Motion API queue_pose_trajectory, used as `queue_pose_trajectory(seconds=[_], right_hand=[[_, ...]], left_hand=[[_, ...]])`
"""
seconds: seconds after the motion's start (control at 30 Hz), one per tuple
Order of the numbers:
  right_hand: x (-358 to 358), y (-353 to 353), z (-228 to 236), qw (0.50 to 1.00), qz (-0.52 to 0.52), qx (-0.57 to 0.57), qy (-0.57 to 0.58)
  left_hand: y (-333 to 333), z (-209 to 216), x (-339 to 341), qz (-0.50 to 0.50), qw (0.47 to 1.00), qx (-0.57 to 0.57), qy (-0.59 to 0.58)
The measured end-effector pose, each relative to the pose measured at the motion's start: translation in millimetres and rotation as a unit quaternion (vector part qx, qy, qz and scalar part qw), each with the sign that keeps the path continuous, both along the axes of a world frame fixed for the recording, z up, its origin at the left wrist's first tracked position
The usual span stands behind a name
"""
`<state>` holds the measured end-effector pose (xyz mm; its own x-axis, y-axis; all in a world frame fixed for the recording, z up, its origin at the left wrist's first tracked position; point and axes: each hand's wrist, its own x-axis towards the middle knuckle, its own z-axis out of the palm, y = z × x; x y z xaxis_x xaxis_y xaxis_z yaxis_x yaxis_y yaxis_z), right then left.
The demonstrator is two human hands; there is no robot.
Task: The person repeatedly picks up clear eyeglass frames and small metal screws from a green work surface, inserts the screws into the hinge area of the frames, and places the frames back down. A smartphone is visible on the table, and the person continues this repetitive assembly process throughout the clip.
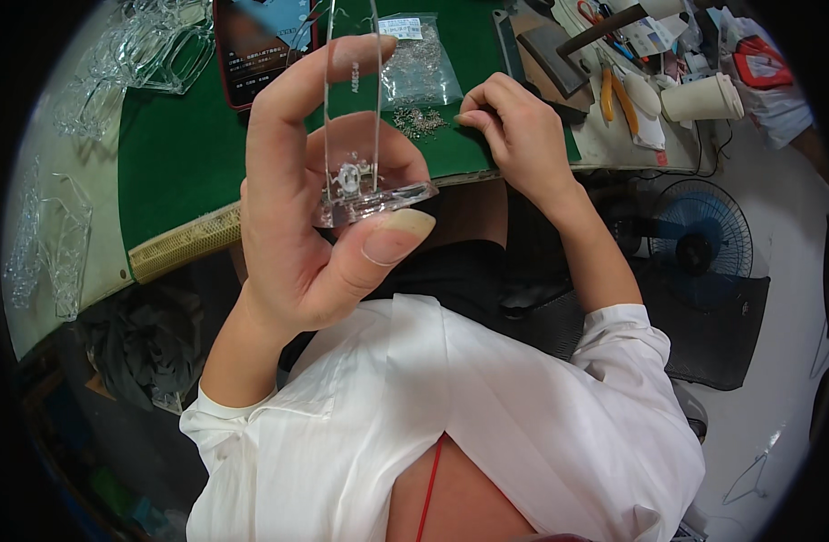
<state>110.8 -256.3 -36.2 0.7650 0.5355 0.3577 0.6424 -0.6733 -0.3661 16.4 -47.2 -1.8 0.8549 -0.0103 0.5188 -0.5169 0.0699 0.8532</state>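
L hand (292,203) grips clear plastic eyeglass frame (353,113), held up nr the camera above the mat's front edge. R hand (523,126) loosely curled by the small metal parts (421,124) on green mat (184,167); can't tell if it's pinching one. Step looks like hinge fitting/checking, prob. mid-way. Next move prob. calls for steady L grip + precise R pinch at the joint. Frame: transparent, glossy, temple approx. upright w/ tiny print, silvery hinge bits at lower end.

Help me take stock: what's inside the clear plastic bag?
Small, silvery pieces show through the bag; whatever lies behind its white label and beneath the top layer is hidden.
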Motion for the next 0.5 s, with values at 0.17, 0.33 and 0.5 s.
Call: queue_pose_trajectory(seconds=[0.17,0.33,0.5], right_hand=[[4.3,-2.3,-4.7,0.999,0.028,0.026,0.005],[1.8,-12.4,0.6,0.996,0.050,0.035,0.063],[7.4,-16.9,1.2,0.991,0.061,0.069,0.101]], left_hand=[[1.2,-1.3,-0.3,-0.013,1.000,0.008,0.000],[2.1,-3.8,-0.6,-0.015,1.000,0.006,-0.007],[2.5,-3.6,-0.4,-0.016,1.000,0.012,-0.004]])
